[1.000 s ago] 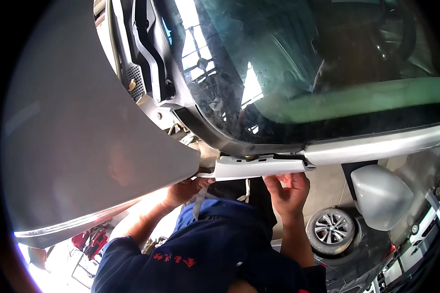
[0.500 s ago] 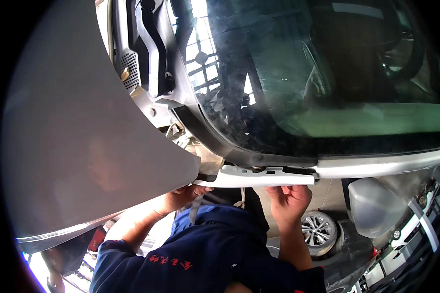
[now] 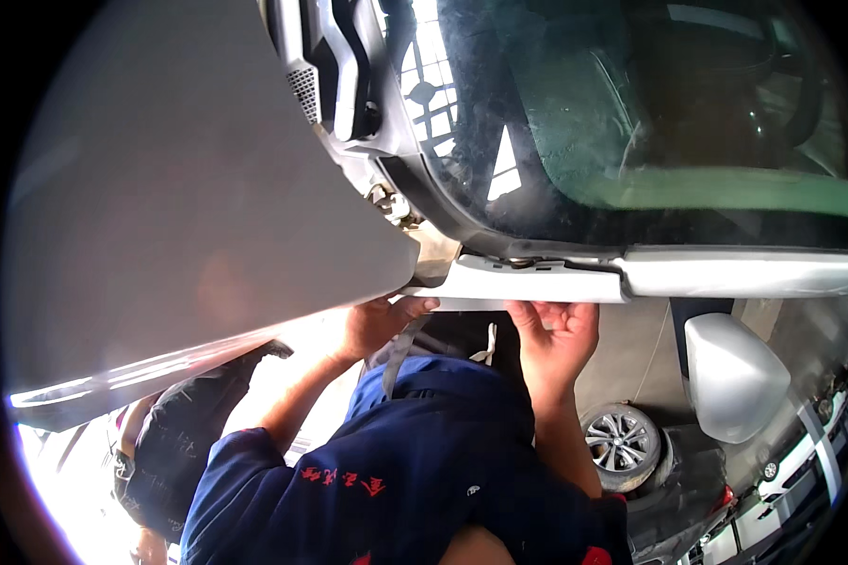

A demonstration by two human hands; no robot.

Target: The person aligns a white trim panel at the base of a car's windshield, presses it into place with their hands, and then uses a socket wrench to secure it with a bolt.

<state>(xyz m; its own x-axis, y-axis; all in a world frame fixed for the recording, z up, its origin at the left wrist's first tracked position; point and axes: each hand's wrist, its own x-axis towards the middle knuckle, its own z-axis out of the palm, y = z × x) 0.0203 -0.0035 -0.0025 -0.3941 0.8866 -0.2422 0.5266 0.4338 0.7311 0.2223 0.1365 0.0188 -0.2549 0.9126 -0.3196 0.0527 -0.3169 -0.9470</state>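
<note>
A white fender panel [image 3: 528, 282] of a car runs along the corner below the windshield, its slotted upper edge beside the windshield pillar. My left hand [image 3: 382, 325] grips its lower edge near the hood corner, thumb pointing right; some fingertips are hidden beneath. Farther right, my right hand [image 3: 556, 341] pinches the same edge near the panel's squared end, with its fingers curled up against it. Left of the panel lies the raised grey hood [image 3: 207, 207], its corner close above my left hand. Between hood and windshield a narrow opening shows metal brackets [image 3: 393, 205].
The windshield [image 3: 575, 122] spans the upper right, with the white pillar [image 3: 744, 275] below it. A side mirror [image 3: 735, 377] juts out at right. Behind it are a wheel [image 3: 622, 443] and a dark car part. Another person in dark clothing [image 3: 193, 433] is at lower left.
The view has shifted, so the car's panel, hood and windshield sit higher and farther right. Both hands keep their hold on the fender panel. More of the other person shows at lower left.
</note>
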